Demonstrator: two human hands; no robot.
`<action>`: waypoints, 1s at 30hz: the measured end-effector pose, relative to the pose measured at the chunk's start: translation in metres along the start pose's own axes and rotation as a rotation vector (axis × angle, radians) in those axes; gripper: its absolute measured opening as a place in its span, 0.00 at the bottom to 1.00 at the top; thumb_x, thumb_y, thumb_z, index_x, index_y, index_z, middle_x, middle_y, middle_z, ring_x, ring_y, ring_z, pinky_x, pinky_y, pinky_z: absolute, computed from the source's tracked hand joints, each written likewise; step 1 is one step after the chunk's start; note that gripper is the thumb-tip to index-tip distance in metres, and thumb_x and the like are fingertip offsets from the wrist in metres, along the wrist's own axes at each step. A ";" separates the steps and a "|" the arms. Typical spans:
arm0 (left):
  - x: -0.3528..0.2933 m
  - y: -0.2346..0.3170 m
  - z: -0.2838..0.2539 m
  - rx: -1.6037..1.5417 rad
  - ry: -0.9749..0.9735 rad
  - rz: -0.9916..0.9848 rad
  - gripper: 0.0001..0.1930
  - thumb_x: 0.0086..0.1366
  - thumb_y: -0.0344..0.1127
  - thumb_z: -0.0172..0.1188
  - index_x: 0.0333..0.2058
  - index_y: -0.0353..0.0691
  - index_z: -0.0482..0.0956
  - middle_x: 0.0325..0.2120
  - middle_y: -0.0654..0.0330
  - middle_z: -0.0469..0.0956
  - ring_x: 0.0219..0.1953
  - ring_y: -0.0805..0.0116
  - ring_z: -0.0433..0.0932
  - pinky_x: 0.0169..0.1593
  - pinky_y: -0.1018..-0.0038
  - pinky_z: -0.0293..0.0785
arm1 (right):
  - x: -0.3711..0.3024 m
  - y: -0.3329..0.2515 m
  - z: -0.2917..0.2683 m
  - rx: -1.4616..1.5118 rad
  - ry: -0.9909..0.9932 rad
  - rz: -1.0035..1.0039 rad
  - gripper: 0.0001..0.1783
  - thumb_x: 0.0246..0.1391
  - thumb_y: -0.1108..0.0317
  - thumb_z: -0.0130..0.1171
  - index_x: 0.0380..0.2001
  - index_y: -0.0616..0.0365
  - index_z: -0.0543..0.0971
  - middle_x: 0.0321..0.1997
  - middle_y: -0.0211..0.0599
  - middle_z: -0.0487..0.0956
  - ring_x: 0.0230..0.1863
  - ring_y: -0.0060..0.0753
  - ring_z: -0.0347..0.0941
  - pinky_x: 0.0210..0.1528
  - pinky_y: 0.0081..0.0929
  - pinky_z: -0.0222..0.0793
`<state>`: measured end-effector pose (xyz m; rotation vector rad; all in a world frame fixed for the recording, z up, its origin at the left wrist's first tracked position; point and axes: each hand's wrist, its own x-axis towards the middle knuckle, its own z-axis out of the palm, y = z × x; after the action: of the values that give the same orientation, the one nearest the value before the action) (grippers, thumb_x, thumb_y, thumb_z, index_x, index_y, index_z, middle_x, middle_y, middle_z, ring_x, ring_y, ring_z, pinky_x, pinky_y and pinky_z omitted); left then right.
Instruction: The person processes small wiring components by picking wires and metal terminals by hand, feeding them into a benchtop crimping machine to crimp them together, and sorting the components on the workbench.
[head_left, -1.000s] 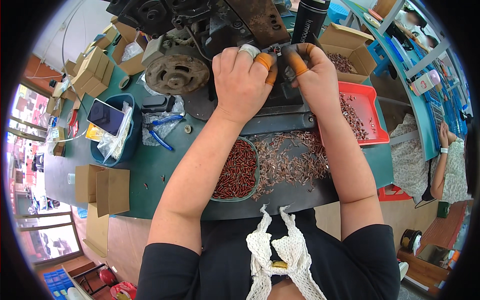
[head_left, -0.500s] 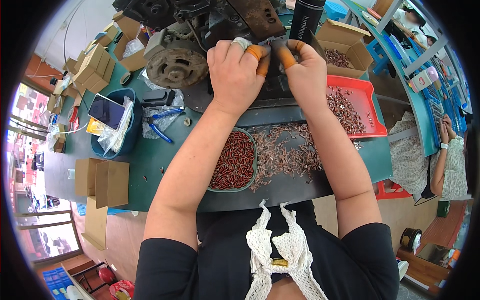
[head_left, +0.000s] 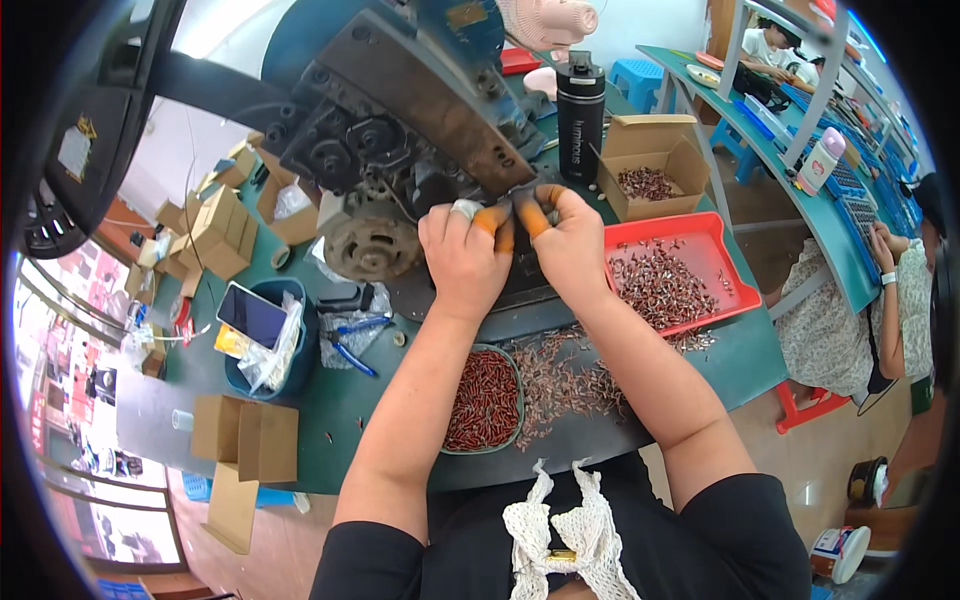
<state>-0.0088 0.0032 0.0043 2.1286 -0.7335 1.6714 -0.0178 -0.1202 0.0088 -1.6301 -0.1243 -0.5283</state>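
Both hands meet at the front of a dark metal press-like machine (head_left: pixel 440 110), just under its slanted steel arm. Orange covers sit on several fingertips, darkened at the ends. My left hand (head_left: pixel 465 262), with a white wrap round one finger, pinches at the machine's working point. Beside it, my right hand (head_left: pixel 572 250) pinches with thumb and forefinger, its fingertips touching or nearly touching the left ones. Whatever is between the fingers is too small and hidden to name. Nearer me stands a green-rimmed tub (head_left: pixel 521 402) full of small red-brown metal-tipped pieces (head_left: pixel 480 400).
Loose copper-coloured bits (head_left: pixel 560 385) cover the table beside the tub. To the right are a red tray (head_left: pixel 742 285) of small parts, an open carton (head_left: pixel 655 205) and a black bottle (head_left: pixel 580 125). Leftward lie blue-handled pliers (head_left: pixel 352 358) and a bin (head_left: pixel 300 360) with a phone on top. Other people sit at right.
The view has tilted upward, so more of the machine shows and the table sits lower in the picture. Both hands stay pinched at the same spot on the machine.
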 end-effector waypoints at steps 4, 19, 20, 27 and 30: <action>0.005 0.019 -0.037 -0.090 -0.166 -0.104 0.13 0.43 0.28 0.68 0.31 0.41 0.78 0.28 0.58 0.71 0.33 0.56 0.69 0.38 0.64 0.63 | -0.014 -0.008 -0.032 -0.100 -0.057 -0.047 0.10 0.53 0.71 0.61 0.37 0.64 0.78 0.23 0.23 0.73 0.24 0.11 0.63 0.23 0.15 0.58; -0.080 0.041 -0.134 -0.022 -0.760 -0.482 0.10 0.46 0.34 0.70 0.29 0.44 0.82 0.28 0.61 0.70 0.40 0.59 0.68 0.49 0.64 0.58 | -0.095 0.019 -0.114 -0.164 -0.266 0.293 0.10 0.57 0.71 0.59 0.42 0.59 0.78 0.32 0.24 0.78 0.31 0.11 0.69 0.33 0.12 0.64; -0.081 0.040 -0.136 -0.009 -0.711 -0.464 0.07 0.46 0.33 0.70 0.27 0.44 0.82 0.26 0.63 0.71 0.39 0.61 0.68 0.49 0.65 0.57 | -0.101 0.019 -0.107 -0.211 -0.334 0.316 0.09 0.57 0.71 0.59 0.42 0.58 0.78 0.32 0.24 0.78 0.31 0.11 0.69 0.32 0.12 0.64; -0.078 0.047 -0.143 -0.048 -0.785 -0.514 0.13 0.46 0.36 0.70 0.33 0.44 0.81 0.30 0.59 0.72 0.41 0.58 0.67 0.51 0.63 0.57 | -0.125 0.002 -0.073 -0.270 -0.480 0.088 0.10 0.52 0.71 0.63 0.38 0.60 0.79 0.30 0.26 0.78 0.29 0.14 0.67 0.32 0.15 0.65; -0.075 0.054 -0.133 -0.093 -0.810 -0.432 0.15 0.46 0.37 0.70 0.35 0.43 0.81 0.31 0.58 0.72 0.43 0.55 0.67 0.52 0.61 0.57 | -0.127 0.002 -0.066 -0.239 -0.514 0.046 0.10 0.52 0.72 0.62 0.38 0.60 0.79 0.32 0.28 0.79 0.32 0.15 0.70 0.34 0.16 0.66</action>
<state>-0.1589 0.0477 -0.0368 2.6360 -0.4649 0.5220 -0.1466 -0.1551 -0.0418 -1.9714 -0.4157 -0.0787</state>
